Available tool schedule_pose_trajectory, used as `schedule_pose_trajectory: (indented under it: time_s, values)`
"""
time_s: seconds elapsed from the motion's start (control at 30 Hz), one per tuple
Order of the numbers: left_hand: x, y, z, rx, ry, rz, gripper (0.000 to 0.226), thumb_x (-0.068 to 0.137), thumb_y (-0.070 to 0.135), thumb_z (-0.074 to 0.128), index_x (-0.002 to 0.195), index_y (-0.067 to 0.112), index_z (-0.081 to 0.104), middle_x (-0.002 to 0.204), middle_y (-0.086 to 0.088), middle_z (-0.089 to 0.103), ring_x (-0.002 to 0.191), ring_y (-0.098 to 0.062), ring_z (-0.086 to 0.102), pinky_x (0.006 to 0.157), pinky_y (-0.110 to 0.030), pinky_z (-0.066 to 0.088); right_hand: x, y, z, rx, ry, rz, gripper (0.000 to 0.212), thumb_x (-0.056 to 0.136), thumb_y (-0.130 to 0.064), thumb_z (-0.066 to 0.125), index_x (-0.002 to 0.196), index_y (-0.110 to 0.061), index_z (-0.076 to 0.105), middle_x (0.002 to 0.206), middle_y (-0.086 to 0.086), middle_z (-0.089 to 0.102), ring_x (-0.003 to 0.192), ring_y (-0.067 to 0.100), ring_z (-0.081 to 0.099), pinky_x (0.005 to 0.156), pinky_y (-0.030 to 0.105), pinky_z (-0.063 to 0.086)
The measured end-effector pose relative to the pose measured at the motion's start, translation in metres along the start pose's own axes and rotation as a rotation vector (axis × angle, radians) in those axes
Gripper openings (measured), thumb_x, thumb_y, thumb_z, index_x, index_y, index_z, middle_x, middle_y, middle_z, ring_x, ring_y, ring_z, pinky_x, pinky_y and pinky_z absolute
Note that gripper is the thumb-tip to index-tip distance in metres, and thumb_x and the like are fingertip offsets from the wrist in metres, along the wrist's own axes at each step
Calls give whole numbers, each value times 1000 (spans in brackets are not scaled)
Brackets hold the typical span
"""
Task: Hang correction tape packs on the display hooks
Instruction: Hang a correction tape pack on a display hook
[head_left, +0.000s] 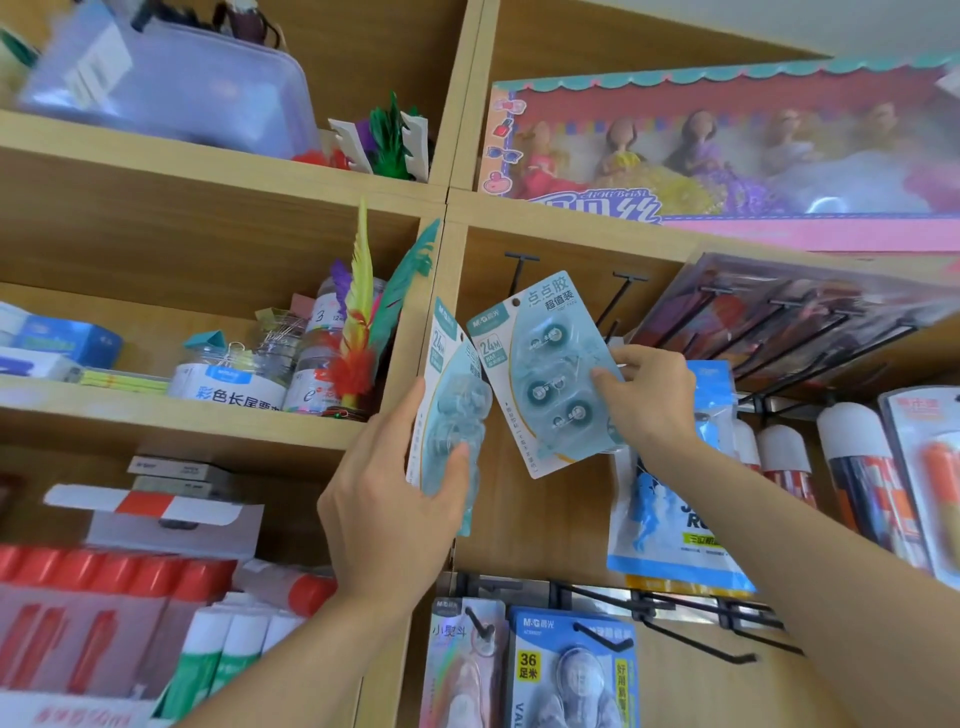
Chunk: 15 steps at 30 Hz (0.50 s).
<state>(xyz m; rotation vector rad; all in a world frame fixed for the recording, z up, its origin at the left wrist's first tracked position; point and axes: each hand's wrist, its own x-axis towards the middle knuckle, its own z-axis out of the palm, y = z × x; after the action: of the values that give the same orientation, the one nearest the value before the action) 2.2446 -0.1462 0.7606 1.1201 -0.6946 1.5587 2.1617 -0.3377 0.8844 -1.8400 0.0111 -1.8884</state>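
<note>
My right hand (647, 400) pinches a light-blue tape pack (540, 369) by its right edge, holding it tilted in front of the wooden back panel. Its hang hole sits just below the left black display hook (519, 270). A second bare hook (621, 296) juts out to the right of the pack. My left hand (395, 493) grips another light-blue pack (449, 415), or a small stack of them, seen nearly edge-on by the shelf's upright divider.
Hung packets fill the hooks at right (779, 312) and a blue bag (675, 509) hangs behind my right wrist. Lower hooks hold packs (571, 670). Left shelves carry jars (228, 379), a feather shuttlecock (358, 332) and glue sticks (104, 597). A doll box (727, 150) stands above.
</note>
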Motion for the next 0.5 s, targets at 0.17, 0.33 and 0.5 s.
schedule_pose_trajectory:
  time_s: [0.17,0.33,0.5]
  values:
    - [-1,-1,-1,-11,41,6,53,84,31,78,134,20,63,116,6,72,100,-5,66,75,-8,43,2,-7,-8,11,-14,-56,18,88,-16,66,101,-22,77,85,-2,75,80,19,71,69,40,62]
    - [-3,3,-6,-74,97,2,53,82,37,71,131,16,65,116,5,73,97,-3,67,77,-4,43,8,-15,-17,-47,-35,-112,19,87,-14,66,99,-20,78,82,-2,74,80,20,70,67,40,62]
    - [-2,3,-5,-115,110,-2,53,83,37,72,131,16,64,118,2,73,99,-14,72,72,-23,57,10,-11,-11,-2,-122,38,13,83,-10,72,90,-17,78,84,2,73,82,23,70,68,38,61]
